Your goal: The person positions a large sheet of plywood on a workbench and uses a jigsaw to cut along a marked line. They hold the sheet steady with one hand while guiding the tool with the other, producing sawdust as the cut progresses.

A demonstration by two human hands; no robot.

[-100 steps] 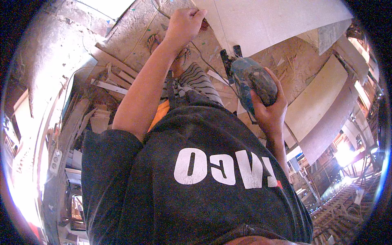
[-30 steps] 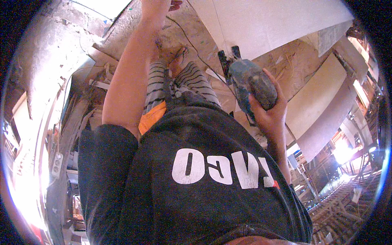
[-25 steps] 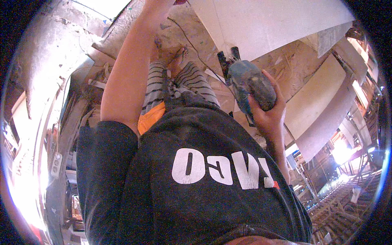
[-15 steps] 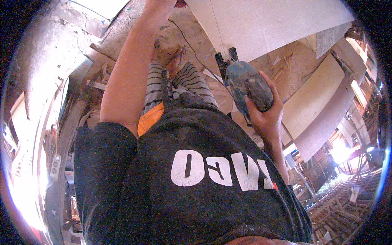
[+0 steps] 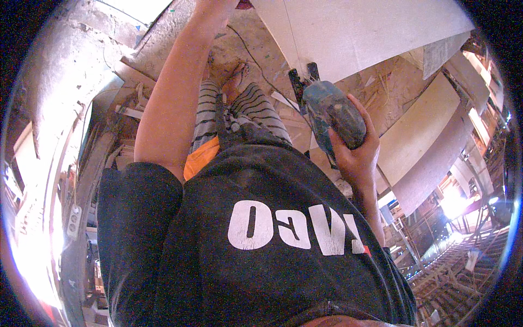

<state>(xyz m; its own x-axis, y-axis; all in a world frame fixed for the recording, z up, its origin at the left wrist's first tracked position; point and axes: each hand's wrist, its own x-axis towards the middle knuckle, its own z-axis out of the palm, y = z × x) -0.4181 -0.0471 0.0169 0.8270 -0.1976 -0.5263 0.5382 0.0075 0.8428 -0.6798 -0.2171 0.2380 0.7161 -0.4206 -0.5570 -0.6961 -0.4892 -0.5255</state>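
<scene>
My right hand [image 5: 357, 155] is wrapped round the rear body of a worn blue-and-black jigsaw [image 5: 333, 114]. The two black prongs of its base plate point at the near edge of a large pale wooden sheet [image 5: 359, 32]. A thin line runs along the sheet toward the tool. My left arm reaches up to the top edge of the picture. Of my left hand [image 5: 215, 7] only the part by the wrist shows, near the sheet's left corner; its fingers are cut off. Something dark red [image 5: 244, 4] lies beside it.
A dark cable [image 5: 253, 62] trails over the dusty, scrap-strewn floor [image 5: 272, 41] near my bare foot [image 5: 231, 87]. More pale panels [image 5: 419, 136] lie at the right. Timber pieces are stacked at the left, beside a white power strip [image 5: 73, 222].
The jigsaw, my right hand and the sheet appear very slightly further right in the picture. My right hand's grip is the same.
</scene>
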